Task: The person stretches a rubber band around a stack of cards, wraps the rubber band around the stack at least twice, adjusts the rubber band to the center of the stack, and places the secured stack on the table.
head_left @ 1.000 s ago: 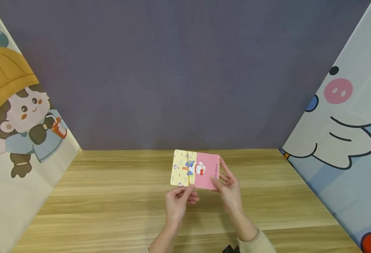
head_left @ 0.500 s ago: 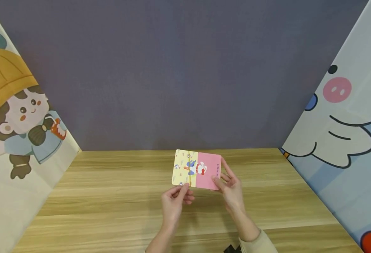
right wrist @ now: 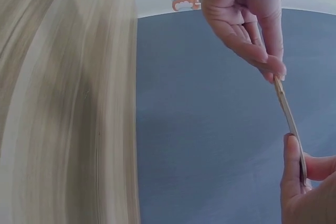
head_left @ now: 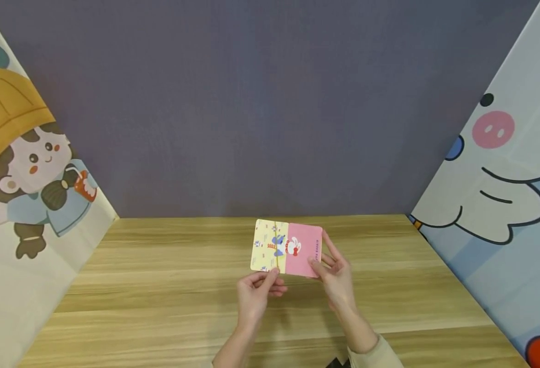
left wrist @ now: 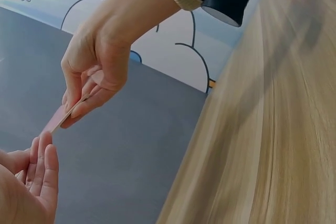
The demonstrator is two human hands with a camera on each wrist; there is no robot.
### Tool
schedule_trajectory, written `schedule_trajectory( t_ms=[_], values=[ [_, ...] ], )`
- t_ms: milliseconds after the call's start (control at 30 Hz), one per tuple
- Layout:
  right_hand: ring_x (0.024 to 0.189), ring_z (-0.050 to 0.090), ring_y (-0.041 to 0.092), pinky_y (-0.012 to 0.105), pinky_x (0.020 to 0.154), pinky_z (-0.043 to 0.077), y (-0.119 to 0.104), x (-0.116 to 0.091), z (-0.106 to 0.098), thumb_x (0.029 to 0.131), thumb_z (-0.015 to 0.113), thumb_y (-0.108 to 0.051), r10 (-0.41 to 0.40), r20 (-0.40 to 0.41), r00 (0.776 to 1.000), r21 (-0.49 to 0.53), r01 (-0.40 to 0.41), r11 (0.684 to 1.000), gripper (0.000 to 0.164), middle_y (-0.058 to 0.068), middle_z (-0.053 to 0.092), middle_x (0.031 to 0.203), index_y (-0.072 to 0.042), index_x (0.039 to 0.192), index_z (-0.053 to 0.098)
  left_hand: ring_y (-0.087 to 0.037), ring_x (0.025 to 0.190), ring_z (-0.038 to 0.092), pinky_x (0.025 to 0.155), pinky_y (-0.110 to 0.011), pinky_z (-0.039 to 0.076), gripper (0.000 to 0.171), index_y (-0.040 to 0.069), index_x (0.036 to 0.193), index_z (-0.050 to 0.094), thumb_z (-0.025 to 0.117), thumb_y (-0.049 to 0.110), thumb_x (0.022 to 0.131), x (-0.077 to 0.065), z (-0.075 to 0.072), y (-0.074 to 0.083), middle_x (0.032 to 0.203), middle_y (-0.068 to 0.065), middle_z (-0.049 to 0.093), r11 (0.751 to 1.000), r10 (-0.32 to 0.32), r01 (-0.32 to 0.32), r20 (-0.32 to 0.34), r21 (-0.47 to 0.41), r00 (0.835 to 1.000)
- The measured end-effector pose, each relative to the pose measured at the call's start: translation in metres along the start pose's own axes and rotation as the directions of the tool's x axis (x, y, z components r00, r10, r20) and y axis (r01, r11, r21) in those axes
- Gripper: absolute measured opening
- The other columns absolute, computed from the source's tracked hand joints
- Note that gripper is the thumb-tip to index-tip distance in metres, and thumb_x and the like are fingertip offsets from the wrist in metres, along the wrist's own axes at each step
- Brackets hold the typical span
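Observation:
A small, thin notebook (head_left: pixel 304 243), half pink and half pale yellow with a cartoon dog and rabbit, is held up over the table in the head view. A narrow yellow elastic band (head_left: pixel 276 255) runs across its yellow part. My right hand (head_left: pixel 338 281) grips the pink end, thumb on the cover and fingers behind. At the lower edge, my left hand (head_left: pixel 253 299) pinches the notebook where the band crosses, thumb tip over the band. The right wrist view shows the notebook (right wrist: pixel 290 114) edge-on between my left hand (right wrist: pixel 247 19) and right hand (right wrist: pixel 304 187).
The wood-grain table (head_left: pixel 159 296) spreads below both hands. A dark grey panel (head_left: pixel 260 107) stands at its back. Printed cartoon panels rise at the left (head_left: pixel 35 204) and right (head_left: pixel 504 204). A black wrist strap piece (head_left: pixel 337 363) shows by the right sleeve (head_left: pixel 375 352).
The notebook has shifted slightly to the right. My left hand has slid a little left along the lower edge, then slightly back right. My right hand keeps its grip.

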State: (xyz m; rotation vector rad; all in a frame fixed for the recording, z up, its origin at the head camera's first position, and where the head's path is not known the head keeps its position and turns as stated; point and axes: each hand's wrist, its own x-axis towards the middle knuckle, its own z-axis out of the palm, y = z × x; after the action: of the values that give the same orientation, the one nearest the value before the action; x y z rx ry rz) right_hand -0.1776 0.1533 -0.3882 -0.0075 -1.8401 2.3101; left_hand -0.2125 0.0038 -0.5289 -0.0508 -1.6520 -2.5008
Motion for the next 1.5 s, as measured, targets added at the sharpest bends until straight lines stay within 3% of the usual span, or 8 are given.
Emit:
schedule_trajectory(
  t_ms=[233, 467, 667, 800, 900, 1133, 1300, 1500],
  values=[
    [0.08, 0.064, 0.024, 0.033, 0.063, 0.053, 0.004, -0.003, -0.002, 0.078, 0.053, 0.015, 0.013, -0.015, 1.0, -0.004, -0.013, 1.0, 0.069, 0.023, 0.058, 0.106, -0.018, 0.136, 0.036, -0.035, 0.062, 0.063, 0.056, -0.041, 0.053, 0.026, -0.003, 0.084, 0.065, 0.066, 0.023, 0.08, -0.008, 0.007, 0.019, 0.072, -0.019, 0.064, 0.999, 0.024, -0.025, 0.067, 0.024, 0.997],
    [0.085, 0.063, 0.025, 0.036, 0.069, 0.052, 0.004, -0.005, 0.005, 0.079, 0.053, 0.015, 0.034, 0.007, 0.999, 0.037, -0.034, 0.999, 0.068, 0.021, 0.059, 0.106, -0.019, 0.135, 0.037, -0.036, 0.063, 0.063, 0.057, -0.042, 0.053, 0.026, 0.001, 0.085, 0.066, 0.066, 0.026, 0.079, -0.004, 0.004, -0.007, 0.073, -0.018, 0.064, 1.0, 0.029, -0.029, 0.028, -0.008, 0.999],
    [0.083, 0.063, 0.023, 0.035, 0.068, 0.052, 0.003, -0.004, 0.005, 0.078, 0.054, 0.015, 0.039, 0.018, 0.999, 0.039, -0.039, 0.998, 0.068, 0.021, 0.059, 0.105, -0.015, 0.136, 0.035, -0.03, 0.059, 0.063, 0.053, -0.038, 0.053, 0.025, -0.004, 0.085, 0.065, 0.062, 0.021, 0.083, -0.006, 0.001, 0.003, 0.071, -0.015, 0.065, 0.993, 0.105, -0.109, 0.089, 0.039, 0.99],
    [0.081, 0.063, 0.024, 0.034, 0.066, 0.053, 0.008, -0.002, 0.002, 0.078, 0.057, 0.012, 0.01, 0.041, 0.999, 0.041, -0.012, 0.999, 0.068, 0.024, 0.059, 0.104, -0.013, 0.137, 0.034, -0.024, 0.056, 0.063, 0.052, -0.037, 0.053, 0.029, -0.011, 0.086, 0.062, 0.06, 0.017, 0.085, -0.027, 0.013, 0.061, 0.069, -0.016, 0.064, 0.987, 0.078, -0.099, 0.157, 0.127, 0.984],
    [0.082, 0.063, 0.027, 0.035, 0.065, 0.053, 0.024, 0.004, -0.007, 0.078, 0.06, 0.007, -0.071, 0.102, 0.992, 0.085, 0.063, 0.994, 0.068, 0.024, 0.059, 0.104, -0.014, 0.137, 0.033, -0.021, 0.055, 0.062, 0.053, -0.037, 0.053, 0.028, -0.012, 0.087, 0.061, 0.061, 0.016, 0.084, -0.042, 0.025, 0.108, 0.069, -0.018, 0.063, 0.979, -0.056, 0.02, 0.174, 0.201, 0.983],
    [0.08, 0.063, 0.029, 0.035, 0.061, 0.053, 0.038, 0.011, -0.017, 0.077, 0.064, 0.002, -0.121, 0.138, 0.983, 0.117, 0.105, 0.988, 0.068, 0.021, 0.061, 0.101, -0.014, 0.137, 0.034, -0.019, 0.059, 0.062, 0.057, -0.034, 0.054, 0.018, -0.008, 0.088, 0.063, 0.061, 0.009, 0.083, -0.05, 0.023, 0.139, 0.072, -0.018, 0.063, 0.946, -0.075, -0.011, 0.252, 0.324, 0.965],
    [0.077, 0.064, 0.024, 0.032, 0.059, 0.054, 0.01, -0.001, -0.001, 0.077, 0.06, 0.009, 0.016, 0.042, 0.999, 0.026, -0.017, 1.0, 0.067, 0.022, 0.061, 0.101, -0.012, 0.135, 0.036, -0.017, 0.062, 0.061, 0.057, -0.027, 0.053, 0.017, -0.005, 0.088, 0.064, 0.062, 0.012, 0.082, -0.046, 0.017, 0.154, 0.073, -0.011, 0.063, 0.873, 0.034, -0.188, 0.328, 0.451, 0.944],
    [0.076, 0.064, 0.023, 0.033, 0.059, 0.054, 0.003, -0.003, 0.002, 0.078, 0.054, 0.016, 0.082, 0.03, 0.996, 0.022, -0.083, 0.996, 0.067, 0.024, 0.059, 0.104, -0.014, 0.135, 0.037, -0.011, 0.067, 0.059, 0.058, -0.019, 0.051, 0.009, 0.001, 0.085, 0.066, 0.064, 0.009, 0.081, -0.034, 0.012, 0.168, 0.077, -0.002, 0.064, 0.684, 0.185, -0.445, 0.453, 0.578, 0.872]
  ],
)
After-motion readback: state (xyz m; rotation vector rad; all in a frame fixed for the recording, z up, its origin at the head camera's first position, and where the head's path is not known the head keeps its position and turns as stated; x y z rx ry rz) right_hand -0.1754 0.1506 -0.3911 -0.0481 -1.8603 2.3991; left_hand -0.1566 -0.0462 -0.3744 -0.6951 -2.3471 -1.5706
